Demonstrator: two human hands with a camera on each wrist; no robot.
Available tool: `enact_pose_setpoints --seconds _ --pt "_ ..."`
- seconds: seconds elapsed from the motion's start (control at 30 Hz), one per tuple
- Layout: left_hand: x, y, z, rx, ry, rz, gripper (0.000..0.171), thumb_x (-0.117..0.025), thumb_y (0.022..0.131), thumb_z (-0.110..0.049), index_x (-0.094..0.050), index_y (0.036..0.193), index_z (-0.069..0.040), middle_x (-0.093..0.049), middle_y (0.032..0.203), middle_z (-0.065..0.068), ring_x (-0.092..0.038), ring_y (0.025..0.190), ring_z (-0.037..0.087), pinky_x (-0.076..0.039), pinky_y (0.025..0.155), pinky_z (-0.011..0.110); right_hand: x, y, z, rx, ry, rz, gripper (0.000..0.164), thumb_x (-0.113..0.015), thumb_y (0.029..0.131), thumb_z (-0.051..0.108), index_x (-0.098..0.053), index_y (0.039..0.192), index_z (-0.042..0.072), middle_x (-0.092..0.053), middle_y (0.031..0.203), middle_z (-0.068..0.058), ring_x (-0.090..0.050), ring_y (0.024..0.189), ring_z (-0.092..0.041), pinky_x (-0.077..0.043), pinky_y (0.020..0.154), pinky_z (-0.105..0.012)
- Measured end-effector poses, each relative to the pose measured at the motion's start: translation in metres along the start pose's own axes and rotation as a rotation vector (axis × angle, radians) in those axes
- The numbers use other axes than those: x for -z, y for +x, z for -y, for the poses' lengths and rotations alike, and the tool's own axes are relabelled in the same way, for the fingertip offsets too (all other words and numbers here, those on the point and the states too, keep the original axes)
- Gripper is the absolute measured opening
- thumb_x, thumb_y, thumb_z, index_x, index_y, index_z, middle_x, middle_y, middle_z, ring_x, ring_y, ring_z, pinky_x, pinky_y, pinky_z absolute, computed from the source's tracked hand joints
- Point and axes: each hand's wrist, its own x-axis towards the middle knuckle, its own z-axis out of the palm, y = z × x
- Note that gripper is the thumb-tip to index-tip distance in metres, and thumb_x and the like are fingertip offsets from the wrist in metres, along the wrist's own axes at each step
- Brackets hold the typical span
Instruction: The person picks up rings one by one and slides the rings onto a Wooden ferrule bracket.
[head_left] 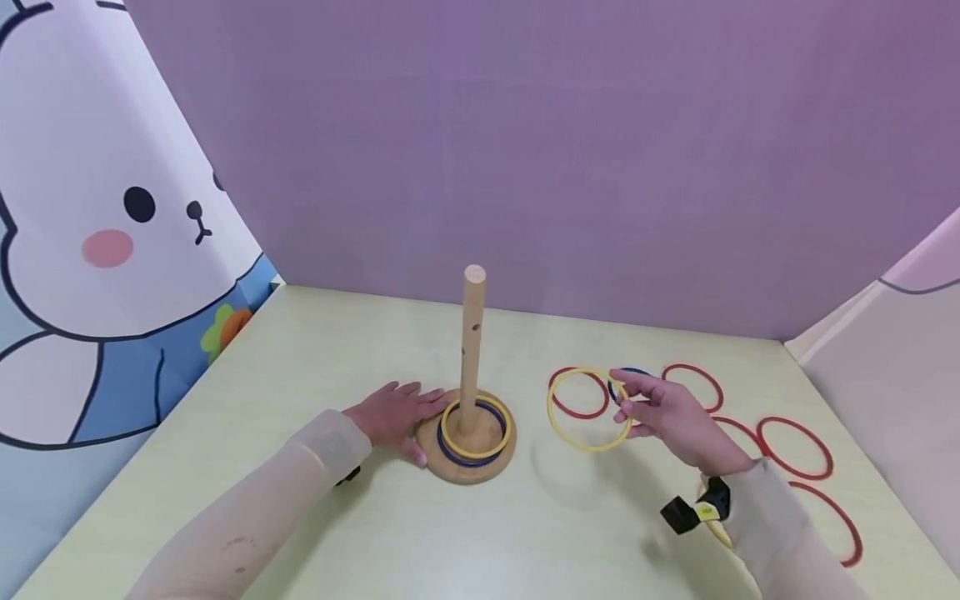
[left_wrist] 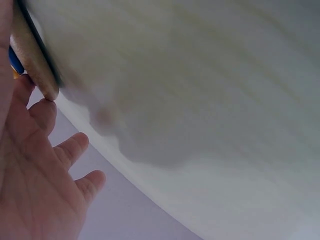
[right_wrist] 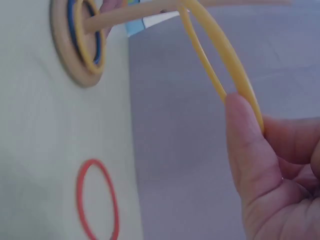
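A wooden peg [head_left: 471, 350] stands upright on a round wooden base [head_left: 463, 477]. Around its foot lie a yellow ring [head_left: 476, 456] and a dark blue ring [head_left: 467, 463]. My left hand [head_left: 395, 417] rests at the base's left side, its fingertips touching the edge; the left wrist view shows the fingers loosely extended. To the right of the peg, my right hand [head_left: 671, 417] pinches another yellow ring [right_wrist: 232, 60] between thumb and fingers. That ring is held above the table, apart from the peg.
Several red rings [head_left: 831, 462] lie on the table at the right, one red ring [head_left: 581, 416] behind the held one. A blue ring [head_left: 633, 370] is partly hidden by my right hand. A purple wall [head_left: 525, 167] closes off the back.
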Motion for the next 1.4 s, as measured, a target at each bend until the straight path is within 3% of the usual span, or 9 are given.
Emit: enact_pose_setpoints --seconds 0.13,0.37,0.73,1.4 --pt "0.0 -0.001 0.001 -0.005 0.002 0.004 0.099 -0.075 0.071 -0.056 -0.034 0.149 -0.012 -0.033 0.153 0.007 -0.033 0.135 0.041 -0.027 0.108 0.058 0.0 0.001 0.015 0.027 0.036 -0.037 0.054 -0.049 0.097 -0.003 -0.026 0.145 -0.012 -0.047 0.101 -0.008 -0.062 0.083 -0.007 -0.056 0.073 -0.025" --pt "-0.001 -0.001 0.0 -0.017 -0.018 -0.001 0.1 -0.076 0.071 -0.055 -0.033 0.15 -0.011 -0.035 0.152 0.008 -0.033 0.135 0.041 -0.027 0.107 0.058 0.004 0.007 0.043 0.053 -0.002 -0.084 0.054 -0.05 0.098 0.001 -0.029 0.146 -0.007 -0.05 0.102 -0.007 -0.062 0.085 -0.007 -0.056 0.074 -0.025" --pt "-0.003 -0.004 0.003 -0.032 -0.032 -0.03 0.101 -0.076 0.07 -0.056 -0.034 0.149 -0.01 -0.038 0.15 0.011 -0.036 0.133 0.042 -0.03 0.105 0.059 -0.012 0.023 0.077 0.094 0.232 -0.128 0.054 -0.049 0.098 0.002 -0.028 0.148 -0.004 -0.052 0.102 -0.006 -0.063 0.084 -0.008 -0.055 0.075 -0.023" --pt "-0.001 0.0 0.003 -0.027 -0.021 -0.024 0.101 -0.076 0.07 -0.057 -0.033 0.15 -0.011 -0.036 0.152 0.008 -0.036 0.133 0.04 -0.03 0.105 0.058 -0.055 0.046 0.115 0.232 0.455 -0.214 0.049 -0.047 0.098 -0.003 -0.036 0.145 -0.001 -0.052 0.096 -0.006 -0.061 0.079 -0.01 -0.055 0.072 -0.021"
